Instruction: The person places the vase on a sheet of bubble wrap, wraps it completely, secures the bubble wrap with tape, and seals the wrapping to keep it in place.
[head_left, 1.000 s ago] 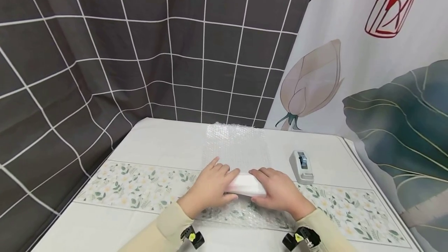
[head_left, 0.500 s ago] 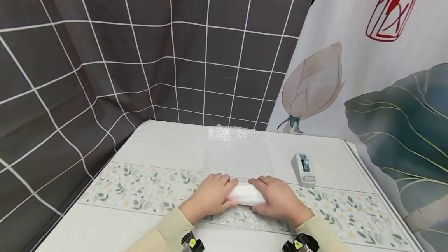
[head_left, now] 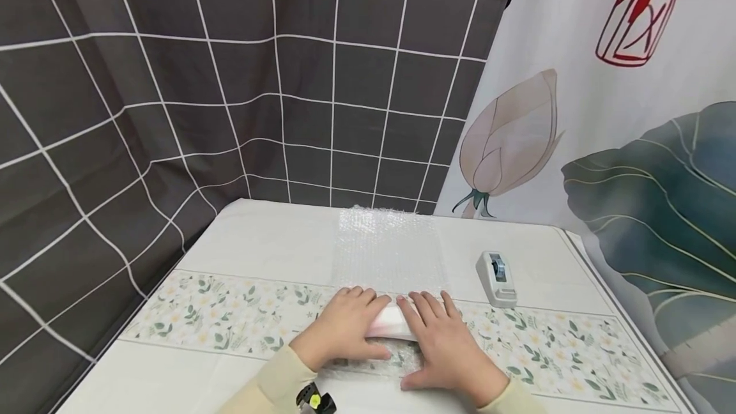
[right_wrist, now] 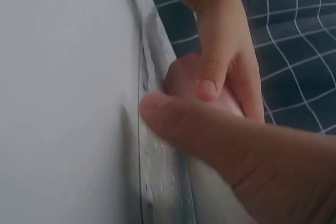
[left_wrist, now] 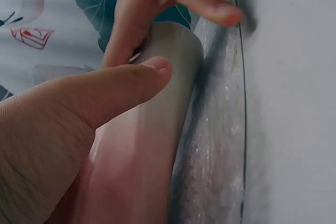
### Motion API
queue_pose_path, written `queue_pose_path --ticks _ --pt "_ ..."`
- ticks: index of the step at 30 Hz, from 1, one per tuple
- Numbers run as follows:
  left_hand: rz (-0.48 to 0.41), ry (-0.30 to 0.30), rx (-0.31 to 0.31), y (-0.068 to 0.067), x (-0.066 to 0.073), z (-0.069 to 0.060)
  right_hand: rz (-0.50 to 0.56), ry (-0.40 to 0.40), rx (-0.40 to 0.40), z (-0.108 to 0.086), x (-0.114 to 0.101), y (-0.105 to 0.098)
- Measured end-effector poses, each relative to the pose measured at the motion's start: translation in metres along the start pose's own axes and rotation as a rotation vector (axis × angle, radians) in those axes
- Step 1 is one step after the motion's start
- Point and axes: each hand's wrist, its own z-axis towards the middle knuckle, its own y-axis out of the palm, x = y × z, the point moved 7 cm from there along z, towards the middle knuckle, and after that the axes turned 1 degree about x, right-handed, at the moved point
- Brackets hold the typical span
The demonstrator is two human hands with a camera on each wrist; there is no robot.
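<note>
A smooth, elongated object (head_left: 393, 324), white fading to pink, lies across a sheet of bubble wrap (head_left: 386, 248). Its ends are covered by the hands, so its kind is unclear. My left hand (head_left: 340, 324) grips the left end, thumb on the near side and fingers over the top, as the left wrist view shows with the thumb (left_wrist: 131, 82) against the surface. Over the right end lies my right hand (head_left: 447, 347), its fingers extended across the top. The right thumb (right_wrist: 184, 121) is spread away from the object, above the near part of the wrap.
A white tape dispenser (head_left: 497, 280) with blue tape stands on the table, right of the wrap. The table (head_left: 264, 229) has a white cover with a floral band. Behind hang a dark grid-patterned curtain (head_left: 310, 120) and a white printed curtain (head_left: 517, 197).
The object and hands came nearer to me between the first two frames. Since then my right thumb has spread off the near side, and the right hand has shifted slightly left over the object.
</note>
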Motion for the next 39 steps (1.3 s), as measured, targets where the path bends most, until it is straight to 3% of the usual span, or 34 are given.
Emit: queue_pose_path --ticks 8,14,22,33,39 --pt "-0.034 -0.019 -0.063 -0.004 0.0 -0.002 -0.033 0.059 -0.052 0.0 -0.007 0.0" --pt "-0.075 -0.019 -0.076 -0.004 0.0 -0.003 0.001 0.036 -0.059 0.004 -0.008 -0.005" --pt "-0.082 -0.01 -0.106 -0.004 0.001 -0.003 0.05 0.069 -0.085 0.009 -0.004 -0.005" --pt "-0.025 -0.015 -0.095 -0.003 0.0 -0.002 0.077 0.041 -0.054 0.008 -0.002 -0.006" --pt "-0.099 -0.004 -0.104 -0.002 -0.005 0.002 0.095 0.013 0.016 0.008 -0.004 -0.017"
